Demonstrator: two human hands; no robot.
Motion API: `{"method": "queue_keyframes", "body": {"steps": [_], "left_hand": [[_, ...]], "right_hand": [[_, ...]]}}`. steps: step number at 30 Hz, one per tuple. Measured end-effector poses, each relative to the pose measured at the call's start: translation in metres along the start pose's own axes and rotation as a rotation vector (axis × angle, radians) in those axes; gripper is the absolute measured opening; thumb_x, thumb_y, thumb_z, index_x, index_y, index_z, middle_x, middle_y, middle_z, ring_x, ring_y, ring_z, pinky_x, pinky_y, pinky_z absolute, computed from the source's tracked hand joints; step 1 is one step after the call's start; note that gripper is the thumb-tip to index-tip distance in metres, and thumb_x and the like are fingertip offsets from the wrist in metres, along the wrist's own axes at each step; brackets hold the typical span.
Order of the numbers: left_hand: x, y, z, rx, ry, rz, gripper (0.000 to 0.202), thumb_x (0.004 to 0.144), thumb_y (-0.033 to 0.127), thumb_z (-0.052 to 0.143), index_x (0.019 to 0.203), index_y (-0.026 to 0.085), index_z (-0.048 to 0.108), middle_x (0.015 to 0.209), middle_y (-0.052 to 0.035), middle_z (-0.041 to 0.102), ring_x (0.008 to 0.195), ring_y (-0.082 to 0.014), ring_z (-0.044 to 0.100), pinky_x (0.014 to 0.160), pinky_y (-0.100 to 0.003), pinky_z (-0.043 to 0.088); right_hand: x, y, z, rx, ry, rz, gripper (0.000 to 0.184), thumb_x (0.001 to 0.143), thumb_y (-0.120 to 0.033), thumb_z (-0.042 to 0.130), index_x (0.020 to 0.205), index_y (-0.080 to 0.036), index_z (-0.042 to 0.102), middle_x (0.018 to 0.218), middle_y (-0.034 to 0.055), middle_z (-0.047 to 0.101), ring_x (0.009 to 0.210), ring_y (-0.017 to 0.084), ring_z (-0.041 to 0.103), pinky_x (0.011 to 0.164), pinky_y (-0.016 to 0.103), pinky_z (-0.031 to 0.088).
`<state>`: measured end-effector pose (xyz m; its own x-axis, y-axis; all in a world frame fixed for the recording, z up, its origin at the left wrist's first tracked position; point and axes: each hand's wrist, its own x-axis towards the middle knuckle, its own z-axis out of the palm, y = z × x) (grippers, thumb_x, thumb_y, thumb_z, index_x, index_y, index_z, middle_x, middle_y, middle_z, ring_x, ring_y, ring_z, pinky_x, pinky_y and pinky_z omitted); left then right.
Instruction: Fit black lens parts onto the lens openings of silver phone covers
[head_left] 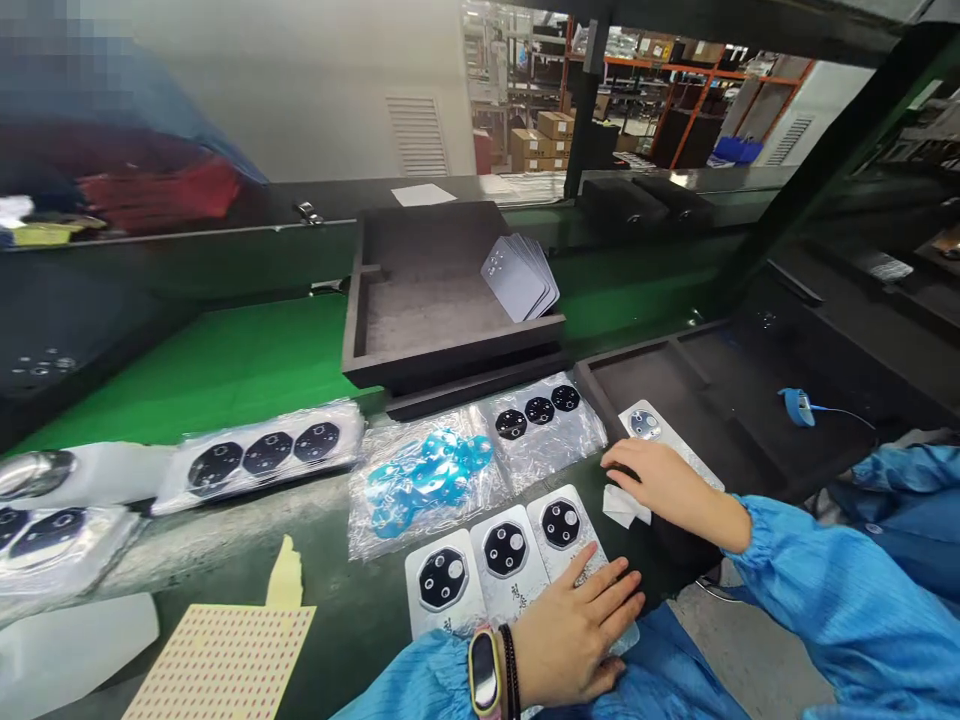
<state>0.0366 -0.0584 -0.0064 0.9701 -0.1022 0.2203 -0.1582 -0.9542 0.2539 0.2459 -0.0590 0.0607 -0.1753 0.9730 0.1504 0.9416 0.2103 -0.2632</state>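
My left hand (574, 632) lies flat, fingers spread, on the lower part of the silver panels. Three of these panels (504, 585) stand side by side, each with a black octagonal patch and round holes near its top. My right hand (664, 488) is just right of them with its fingers bent together around a small white cloth (624, 506), which shows below the thumb; the grip is partly hidden. Behind that hand, another silver panel (643, 420) lies in the dark tray and is partly covered by the hand.
Plastic-wrapped panels (262, 455) and a bag of blue film pieces (435, 475) line the bench. A dark tray (427, 290) holds a fanned stack of grey plates (520, 277). A dotted sticker sheet (225, 655) lies front left. A blue wired object (796, 406) sits right.
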Motion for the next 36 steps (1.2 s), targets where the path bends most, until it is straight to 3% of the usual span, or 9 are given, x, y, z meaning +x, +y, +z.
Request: {"method": "queue_keyframes", "body": {"steps": [5, 14, 22, 26, 28, 29, 31, 33, 36], "left_hand": [[-0.001, 0.000, -0.001, 0.040, 0.135, -0.002, 0.044, 0.097, 0.038, 0.036, 0.128, 0.010, 0.051, 0.133, -0.0075, 0.057, 0.126, -0.0223, 0.048, 0.109, -0.044, 0.021], [-0.002, 0.001, -0.003, 0.100, 0.167, -0.005, 0.044, 0.096, 0.039, 0.036, 0.126, 0.012, 0.053, 0.131, -0.0047, 0.059, 0.124, -0.0212, 0.049, 0.107, -0.043, 0.024], [0.002, 0.002, -0.005, 0.082, 0.267, -0.019, 0.039, 0.097, 0.037, 0.035, 0.120, 0.012, 0.056, 0.125, -0.0031, 0.063, 0.120, -0.0194, 0.051, 0.107, -0.042, 0.022], [0.003, 0.004, -0.008, 0.076, 0.257, -0.019, 0.040, 0.097, 0.037, 0.035, 0.121, 0.012, 0.055, 0.125, -0.0034, 0.063, 0.121, -0.0195, 0.050, 0.107, -0.042, 0.021], [0.003, 0.005, -0.009, 0.075, 0.255, -0.016, 0.040, 0.097, 0.037, 0.036, 0.121, 0.011, 0.055, 0.125, -0.0032, 0.063, 0.122, -0.0199, 0.050, 0.108, -0.042, 0.020], [0.003, 0.005, -0.010, 0.073, 0.257, -0.015, 0.040, 0.097, 0.037, 0.036, 0.121, 0.011, 0.055, 0.125, -0.0031, 0.063, 0.122, -0.0200, 0.050, 0.109, -0.042, 0.020], [0.004, 0.005, -0.010, 0.065, 0.265, -0.020, 0.040, 0.097, 0.037, 0.035, 0.121, 0.011, 0.055, 0.124, -0.0033, 0.063, 0.121, -0.0197, 0.050, 0.108, -0.042, 0.021], [0.004, 0.006, -0.009, 0.054, 0.274, -0.029, 0.040, 0.097, 0.037, 0.036, 0.121, 0.011, 0.055, 0.124, -0.0036, 0.063, 0.120, -0.0191, 0.050, 0.106, -0.040, 0.022], [0.004, 0.006, -0.008, 0.025, 0.265, -0.029, 0.039, 0.095, 0.037, 0.041, 0.121, 0.011, 0.055, 0.122, -0.0034, 0.065, 0.118, -0.0199, 0.051, 0.109, -0.041, 0.019]], "right_hand": [[-0.029, -0.021, 0.019, -0.207, 0.168, 0.076, 0.004, 0.080, -0.010, 0.065, 0.079, -0.014, 0.064, 0.080, 0.0039, 0.066, 0.081, 0.022, 0.054, 0.070, 0.034, 0.035], [-0.027, -0.034, 0.035, -0.335, 0.340, 0.160, 0.011, 0.082, -0.012, 0.064, 0.071, -0.010, 0.064, 0.093, 0.0101, 0.066, 0.089, 0.024, 0.047, 0.072, 0.036, 0.028], [-0.027, -0.030, 0.036, -0.138, 0.352, 0.098, 0.019, 0.086, -0.007, 0.054, 0.070, -0.015, 0.060, 0.091, 0.0058, 0.066, 0.091, 0.023, 0.054, 0.074, 0.036, 0.033], [-0.024, -0.034, 0.027, 0.044, 0.333, 0.025, 0.018, 0.092, -0.015, 0.048, 0.076, -0.018, 0.055, 0.096, 0.0018, 0.068, 0.103, 0.018, 0.060, 0.092, 0.038, 0.038], [-0.022, -0.038, 0.021, 0.255, 0.277, 0.024, 0.016, 0.094, -0.019, 0.048, 0.079, -0.018, 0.053, 0.090, -0.0011, 0.069, 0.093, 0.014, 0.065, 0.101, 0.037, 0.038], [-0.021, -0.040, 0.019, 0.364, 0.235, 0.047, 0.015, 0.094, -0.020, 0.048, 0.080, -0.018, 0.053, 0.084, -0.0024, 0.069, 0.084, 0.012, 0.067, 0.100, 0.034, 0.041], [-0.021, -0.044, 0.017, 0.504, 0.159, 0.109, 0.013, 0.093, -0.020, 0.050, 0.080, -0.018, 0.054, 0.073, -0.0044, 0.066, 0.066, 0.010, 0.064, 0.082, 0.026, 0.050], [-0.022, -0.047, 0.019, 0.495, 0.125, 0.144, 0.012, 0.091, -0.019, 0.052, 0.079, -0.018, 0.054, 0.067, -0.0044, 0.063, 0.058, 0.009, 0.061, 0.059, 0.020, 0.048], [-0.026, -0.049, 0.023, 0.422, 0.119, 0.142, 0.011, 0.090, -0.016, 0.053, 0.080, -0.017, 0.054, 0.069, -0.0019, 0.063, 0.059, 0.010, 0.060, 0.055, 0.021, 0.045]]}}
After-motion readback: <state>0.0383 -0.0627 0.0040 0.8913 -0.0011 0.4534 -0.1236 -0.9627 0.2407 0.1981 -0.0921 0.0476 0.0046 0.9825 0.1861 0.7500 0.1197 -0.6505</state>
